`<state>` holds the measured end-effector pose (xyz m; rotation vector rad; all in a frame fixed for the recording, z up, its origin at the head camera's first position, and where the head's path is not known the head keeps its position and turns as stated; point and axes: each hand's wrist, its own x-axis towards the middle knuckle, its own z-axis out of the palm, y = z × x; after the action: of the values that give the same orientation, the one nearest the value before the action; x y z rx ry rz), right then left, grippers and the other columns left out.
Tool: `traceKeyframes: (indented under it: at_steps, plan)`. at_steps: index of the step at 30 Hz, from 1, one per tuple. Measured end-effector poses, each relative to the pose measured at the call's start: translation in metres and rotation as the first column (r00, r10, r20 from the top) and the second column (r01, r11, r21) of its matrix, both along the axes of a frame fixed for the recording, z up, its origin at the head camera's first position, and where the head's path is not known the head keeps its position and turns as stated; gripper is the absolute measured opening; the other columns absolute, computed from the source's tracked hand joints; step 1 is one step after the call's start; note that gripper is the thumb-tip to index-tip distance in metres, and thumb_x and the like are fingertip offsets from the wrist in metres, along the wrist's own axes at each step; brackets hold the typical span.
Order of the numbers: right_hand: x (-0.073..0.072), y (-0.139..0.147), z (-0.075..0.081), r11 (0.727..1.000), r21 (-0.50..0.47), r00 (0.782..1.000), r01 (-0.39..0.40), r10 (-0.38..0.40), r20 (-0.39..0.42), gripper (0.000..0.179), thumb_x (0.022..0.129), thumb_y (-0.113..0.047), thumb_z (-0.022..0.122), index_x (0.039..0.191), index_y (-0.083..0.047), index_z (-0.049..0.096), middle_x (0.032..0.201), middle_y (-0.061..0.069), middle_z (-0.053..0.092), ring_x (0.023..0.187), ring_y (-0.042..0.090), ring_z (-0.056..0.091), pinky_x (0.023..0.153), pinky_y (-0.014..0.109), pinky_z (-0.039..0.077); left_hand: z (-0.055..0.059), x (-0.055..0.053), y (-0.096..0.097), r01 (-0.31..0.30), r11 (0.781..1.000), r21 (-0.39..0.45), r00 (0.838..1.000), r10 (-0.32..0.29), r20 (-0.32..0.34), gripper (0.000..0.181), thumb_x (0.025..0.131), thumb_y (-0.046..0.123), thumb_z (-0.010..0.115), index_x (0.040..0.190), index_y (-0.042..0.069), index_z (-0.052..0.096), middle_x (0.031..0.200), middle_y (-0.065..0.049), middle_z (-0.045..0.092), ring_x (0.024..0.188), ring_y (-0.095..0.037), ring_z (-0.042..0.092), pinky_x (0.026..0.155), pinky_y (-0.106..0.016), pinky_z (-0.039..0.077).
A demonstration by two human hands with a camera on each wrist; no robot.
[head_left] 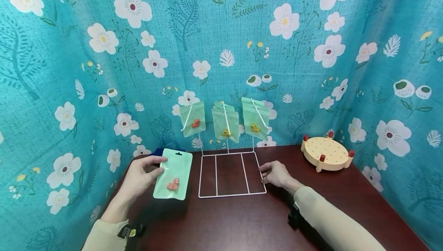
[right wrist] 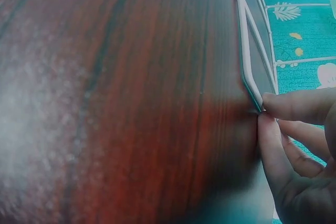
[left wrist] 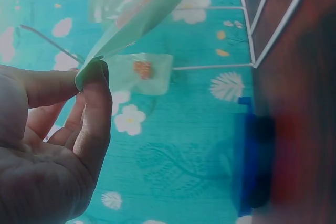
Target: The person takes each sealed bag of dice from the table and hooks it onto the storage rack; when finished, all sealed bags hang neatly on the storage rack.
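My left hand (head_left: 138, 174) pinches the upper left edge of a pale green zip pouch (head_left: 173, 168), which has red dice (head_left: 174, 184) showing inside. In the left wrist view, thumb and finger hold that pouch (left wrist: 152, 17) by its edge. A white wire rack (head_left: 232, 195) stands on the table; my right hand (head_left: 278, 174) pinches the right side of its base. The right wrist view shows thumb and fingertip at a bend of the wire (right wrist: 244, 40). Green pouches hang from the rack's three hooks: red dice at left (head_left: 193, 108), yellow dice in the middle (head_left: 225, 120) and at right (head_left: 254, 115).
On the right of the dark wooden table (head_left: 242, 224) stands a round, pale wooden board (head_left: 325, 153) with red-tipped pegs. Something blue (left wrist: 244, 166) sits at the back left, partly behind the held pouch in the head view. A flowered blue curtain (head_left: 221, 31) encloses the table.
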<state>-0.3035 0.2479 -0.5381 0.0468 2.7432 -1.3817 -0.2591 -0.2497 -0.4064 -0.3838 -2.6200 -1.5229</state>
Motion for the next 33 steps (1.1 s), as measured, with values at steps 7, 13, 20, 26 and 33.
traceKeyframes:
  at_steps: [7, 13, 20, 26, 33]
  plan:
    - [0.001, 0.0, 0.0, 1.0, 0.012, 1.0, -0.005, 0.005, -0.006, 0.045, 0.08, 0.008, 0.092, 0.124, 0.001, 0.083, 0.098, 0.011, 0.084, 0.082, 0.016, 0.075, 0.071, 0.031, 0.064, 0.016, 0.012, 0.004, 0.049, 0.998, 0.034, 0.998, -0.048, -0.038, 0.038, 0.104, 0.004, 0.076, 0.142, 0.0, 0.074, 0.134, -0.03, 0.074, 0.098, -0.024, 0.082, 0.081, -0.037, 0.072]
    - [0.001, 0.0, -0.001, 1.0, 0.027, 1.0, -0.013, 0.014, -0.014, 0.041, 0.08, 0.008, 0.091, 0.12, 0.002, 0.084, 0.096, 0.011, 0.083, 0.079, 0.015, 0.073, 0.069, 0.031, 0.064, 0.026, 0.018, 0.006, 0.076, 0.996, 0.053, 0.996, -0.074, -0.045, 0.038, 0.105, 0.004, 0.076, 0.142, -0.001, 0.074, 0.134, -0.03, 0.074, 0.097, -0.02, 0.082, 0.078, -0.034, 0.071]
    - [0.0, -0.002, -0.002, 0.999, 0.033, 1.0, -0.011, 0.011, -0.008, 0.04, 0.08, 0.008, 0.091, 0.119, 0.002, 0.084, 0.096, 0.011, 0.083, 0.079, 0.015, 0.073, 0.068, 0.031, 0.063, 0.033, 0.022, 0.008, 0.093, 0.994, 0.052, 0.994, -0.089, -0.063, 0.036, 0.105, 0.003, 0.075, 0.14, -0.002, 0.075, 0.132, -0.031, 0.074, 0.094, -0.014, 0.081, 0.076, -0.03, 0.07]
    - [0.0, -0.002, -0.001, 0.999, 0.038, 1.0, -0.013, 0.014, -0.014, 0.039, 0.081, 0.008, 0.091, 0.119, 0.002, 0.084, 0.097, 0.012, 0.083, 0.08, 0.015, 0.072, 0.068, 0.029, 0.062, 0.041, 0.029, 0.012, 0.12, 0.991, 0.063, 0.99, -0.114, -0.084, 0.035, 0.104, 0.004, 0.077, 0.139, -0.001, 0.075, 0.127, -0.031, 0.076, 0.093, -0.01, 0.08, 0.077, -0.028, 0.069]
    - [0.001, -0.002, -0.002, 0.999, 0.04, 0.999, -0.016, 0.017, -0.028, 0.04, 0.079, 0.009, 0.09, 0.118, 0.002, 0.084, 0.095, 0.01, 0.083, 0.08, 0.015, 0.073, 0.067, 0.029, 0.062, 0.05, 0.036, 0.02, 0.191, 0.978, 0.086, 0.97, -0.175, -0.167, 0.031, 0.103, -0.001, 0.076, 0.134, -0.004, 0.076, 0.109, -0.027, 0.083, 0.088, -0.013, 0.082, 0.073, -0.029, 0.068]
